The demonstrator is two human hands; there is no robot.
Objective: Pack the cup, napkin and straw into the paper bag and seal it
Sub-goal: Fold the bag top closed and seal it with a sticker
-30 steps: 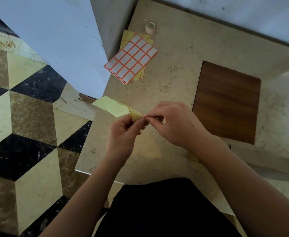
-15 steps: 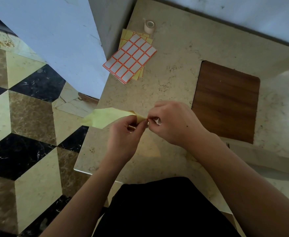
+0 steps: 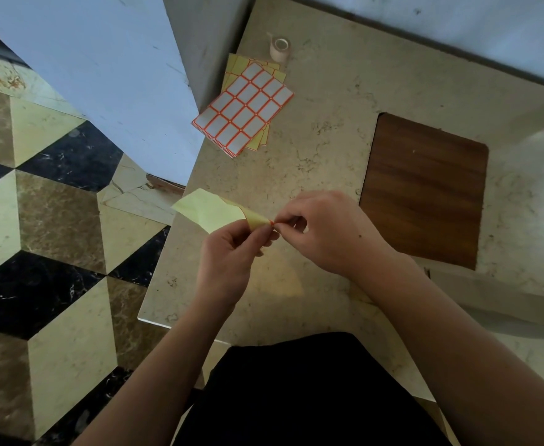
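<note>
Both hands raised over the near left part of a pale marble table (image 3: 344, 101), meeting at one small spot; left hand (image 3: 232, 255) with fingers curled, thumb and forefinger pinched on the bent corner of a yellow sheet (image 3: 209, 212); sheet curling up and away to the left, its free end hanging past the table edge over the floor; right hand (image 3: 325, 233) with fingers curled too, thumb and forefinger tips nipped on a tiny red-edged bit at that same corner, just touching the left fingertips; whether that bit is a sticker or only the sheet's edge, impossible to tell.

Farther back on the table, a stack of sticker sheets (image 3: 245, 111), white labels framed in red, lying slanted over more yellow sheets; just behind it, near the wall, a small roll of tape (image 3: 279, 48), standing on its side; to the right, well apart from the hands, a dark wooden board (image 3: 425, 191) lying flat; no cup, napkin, straw or paper bag anywhere in view, so their place cannot be told.

At left, a floor (image 3: 39, 220) of black, brown and cream tiles; at the bottom, black clothing (image 3: 296, 397) between the two forearms.
</note>
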